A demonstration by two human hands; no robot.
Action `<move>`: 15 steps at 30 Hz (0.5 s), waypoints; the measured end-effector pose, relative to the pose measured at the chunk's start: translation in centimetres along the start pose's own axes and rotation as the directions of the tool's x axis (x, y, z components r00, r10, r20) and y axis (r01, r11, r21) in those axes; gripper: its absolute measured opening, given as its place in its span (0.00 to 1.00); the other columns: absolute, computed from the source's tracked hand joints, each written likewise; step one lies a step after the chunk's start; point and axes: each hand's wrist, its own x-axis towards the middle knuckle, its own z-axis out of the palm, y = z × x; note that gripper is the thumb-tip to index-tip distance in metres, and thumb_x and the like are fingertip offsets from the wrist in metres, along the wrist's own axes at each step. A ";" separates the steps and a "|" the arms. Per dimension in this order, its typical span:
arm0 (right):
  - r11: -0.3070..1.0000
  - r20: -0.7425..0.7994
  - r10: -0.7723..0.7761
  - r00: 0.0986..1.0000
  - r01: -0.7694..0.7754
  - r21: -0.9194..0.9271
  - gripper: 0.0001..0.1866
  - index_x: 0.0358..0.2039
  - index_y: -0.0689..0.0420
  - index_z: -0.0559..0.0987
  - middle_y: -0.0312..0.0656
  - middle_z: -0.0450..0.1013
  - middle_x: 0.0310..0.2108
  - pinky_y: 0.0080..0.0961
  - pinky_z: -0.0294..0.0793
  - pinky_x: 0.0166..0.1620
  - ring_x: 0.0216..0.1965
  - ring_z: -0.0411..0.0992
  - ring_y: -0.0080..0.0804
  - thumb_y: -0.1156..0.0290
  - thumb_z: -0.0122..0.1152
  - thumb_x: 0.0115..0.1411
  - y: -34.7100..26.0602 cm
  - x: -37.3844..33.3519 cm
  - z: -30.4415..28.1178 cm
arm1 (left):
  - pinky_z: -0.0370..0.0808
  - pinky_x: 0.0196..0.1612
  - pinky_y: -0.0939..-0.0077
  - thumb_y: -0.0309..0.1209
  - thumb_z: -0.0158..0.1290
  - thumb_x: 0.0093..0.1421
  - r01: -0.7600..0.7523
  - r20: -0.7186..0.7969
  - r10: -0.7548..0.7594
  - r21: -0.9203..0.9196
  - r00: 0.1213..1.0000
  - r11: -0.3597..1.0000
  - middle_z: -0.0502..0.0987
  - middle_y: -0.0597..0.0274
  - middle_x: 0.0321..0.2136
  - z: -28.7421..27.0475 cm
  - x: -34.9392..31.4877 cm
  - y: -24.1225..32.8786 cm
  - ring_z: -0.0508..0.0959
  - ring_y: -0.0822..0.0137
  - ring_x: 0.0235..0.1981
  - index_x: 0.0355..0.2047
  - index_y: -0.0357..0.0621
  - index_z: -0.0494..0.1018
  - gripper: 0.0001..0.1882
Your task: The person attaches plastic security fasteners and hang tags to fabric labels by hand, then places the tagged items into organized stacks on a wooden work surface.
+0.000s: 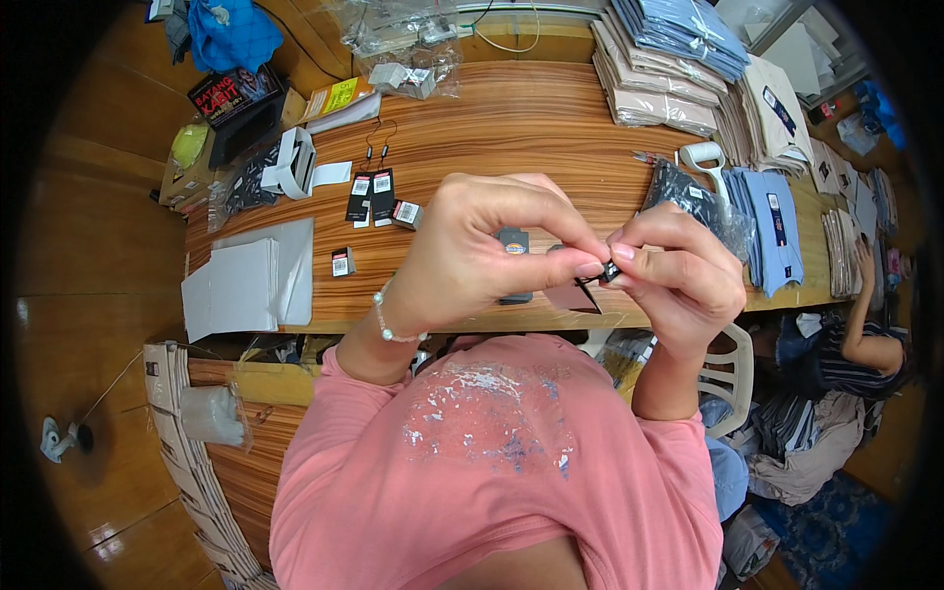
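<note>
Above the near edge of the table, my two hands meet fingertip to fingertip. My left hand, with a beaded bracelet at its wrist, pinches thumb and forefinger at a dark hang-tag string. A small black string fastener sits in the pinch of my right hand. Below the fingers hangs a hang tag, with a pale face and a dark edge. Behind my left fingers, a dark stack of tags with a round emblem lies on the table, partly hidden.
Black hang tags with strings and small label stacks lie left of my hands. Farther left are white sheets and a white label roll holder. Folded garments pile up at right. Another person sits beyond the white chair.
</note>
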 end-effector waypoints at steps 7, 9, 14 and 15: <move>1.000 -0.011 0.001 1.000 -0.001 0.003 0.12 0.23 0.64 0.76 0.44 0.71 0.23 0.20 0.66 0.24 0.22 0.69 0.31 0.79 0.66 0.34 -0.3 0.0 0.1 | 0.70 0.29 0.77 0.18 0.59 0.40 -0.113 -0.003 0.115 0.147 0.993 0.983 0.77 0.59 0.21 0.2 -0.2 0.4 0.74 0.67 0.26 0.22 0.35 0.77 0.06; 1.000 -0.020 -0.008 1.000 0.008 -0.012 0.12 0.23 0.64 0.76 0.44 0.71 0.23 0.20 0.66 0.23 0.22 0.69 0.31 0.79 0.66 0.34 -0.4 -0.1 0.2 | 0.70 0.29 0.77 0.18 0.59 0.40 -0.145 0.013 0.145 0.170 0.989 0.975 0.77 0.59 0.21 0.2 -0.2 0.5 0.74 0.67 0.26 0.22 0.36 0.77 0.07; 0.995 -0.035 -0.042 0.999 0.038 -0.088 0.11 0.22 0.64 0.76 0.43 0.71 0.21 0.20 0.65 0.21 0.20 0.68 0.30 0.80 0.65 0.33 -0.8 0.0 0.2 | 0.70 0.29 0.78 0.18 0.59 0.40 -0.183 0.025 0.183 0.251 0.983 0.951 0.77 0.60 0.21 0.4 -0.2 1.0 0.74 0.66 0.26 0.23 0.36 0.76 0.07; 0.994 -0.035 -0.043 0.998 0.039 -0.100 0.11 0.22 0.64 0.76 0.43 0.71 0.21 0.20 0.65 0.21 0.20 0.68 0.30 0.80 0.65 0.33 -0.7 0.0 0.2 | 0.70 0.29 0.78 0.18 0.59 0.40 -0.186 0.017 0.189 0.268 0.982 0.945 0.77 0.60 0.21 0.5 -0.2 1.0 0.74 0.66 0.26 0.23 0.36 0.76 0.07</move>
